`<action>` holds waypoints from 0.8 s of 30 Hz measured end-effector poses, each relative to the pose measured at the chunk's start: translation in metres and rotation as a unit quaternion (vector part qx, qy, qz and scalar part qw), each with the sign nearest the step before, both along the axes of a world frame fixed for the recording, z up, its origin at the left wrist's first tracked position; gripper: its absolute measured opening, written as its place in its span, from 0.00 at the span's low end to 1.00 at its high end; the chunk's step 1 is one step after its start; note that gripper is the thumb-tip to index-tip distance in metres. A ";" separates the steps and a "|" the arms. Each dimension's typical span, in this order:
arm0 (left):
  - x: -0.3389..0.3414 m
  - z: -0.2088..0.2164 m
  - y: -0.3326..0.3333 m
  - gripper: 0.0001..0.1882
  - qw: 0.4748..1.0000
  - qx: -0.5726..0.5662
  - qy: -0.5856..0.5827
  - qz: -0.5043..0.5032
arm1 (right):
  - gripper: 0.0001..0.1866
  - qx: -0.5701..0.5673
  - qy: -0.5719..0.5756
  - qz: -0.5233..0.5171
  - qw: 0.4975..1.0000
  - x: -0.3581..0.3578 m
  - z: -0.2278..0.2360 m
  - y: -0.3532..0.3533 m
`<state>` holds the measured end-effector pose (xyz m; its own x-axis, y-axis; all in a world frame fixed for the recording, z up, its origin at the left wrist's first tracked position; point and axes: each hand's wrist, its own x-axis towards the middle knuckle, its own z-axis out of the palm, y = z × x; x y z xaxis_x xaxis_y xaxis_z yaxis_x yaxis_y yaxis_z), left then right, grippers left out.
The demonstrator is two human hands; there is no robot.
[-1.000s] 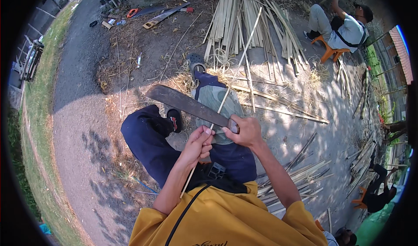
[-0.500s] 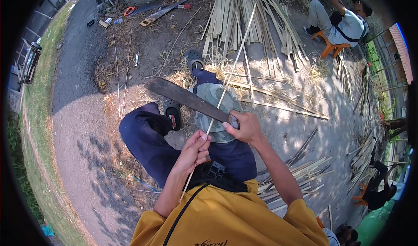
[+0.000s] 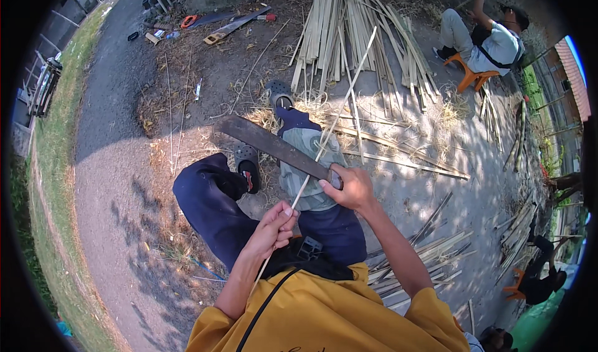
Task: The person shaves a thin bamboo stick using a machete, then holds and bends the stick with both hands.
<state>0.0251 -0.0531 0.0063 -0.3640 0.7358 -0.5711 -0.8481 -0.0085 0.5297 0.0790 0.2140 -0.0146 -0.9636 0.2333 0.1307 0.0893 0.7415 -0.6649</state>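
Observation:
My right hand point(image 3: 351, 189) is wrapped round the handle of a machete point(image 3: 274, 145), whose dark, broad blade points to the upper left. Beneath the blade a thin pale bamboo strip point(image 3: 342, 101) runs at a slant from my waist up toward the far pile. My left hand point(image 3: 272, 228) pinches that strip a little below the blade. The strip crosses a camouflage-patterned cloth point(image 3: 305, 141) laid over my right leg. Where blade and strip cross, I cannot tell how hard they touch.
A large pile of bamboo strips point(image 3: 327, 34) lies ahead, another pile point(image 3: 430, 255) at the right. Two handsaws point(image 3: 237, 25) rest on the ground at the far left. One person point(image 3: 492, 43) sits on an orange stool point(image 3: 471, 75); another person point(image 3: 545, 277) sits at the lower right.
My left hand has drawn back slightly toward my waist and left, with the strip still pinched. The machete has stayed nearly in place over the cloth.

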 end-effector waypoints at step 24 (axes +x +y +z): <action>0.008 0.010 -0.021 0.08 0.991 -0.037 0.121 -0.034 | 0.28 0.044 -0.016 -0.014 0.999 0.009 0.001 -0.013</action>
<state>0.0327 -0.0740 0.0167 -0.4480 0.7226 -0.5265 -0.6931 0.0913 0.7151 0.0878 0.2012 -0.0133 -0.9609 0.2495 0.1203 0.1317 0.7937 -0.5939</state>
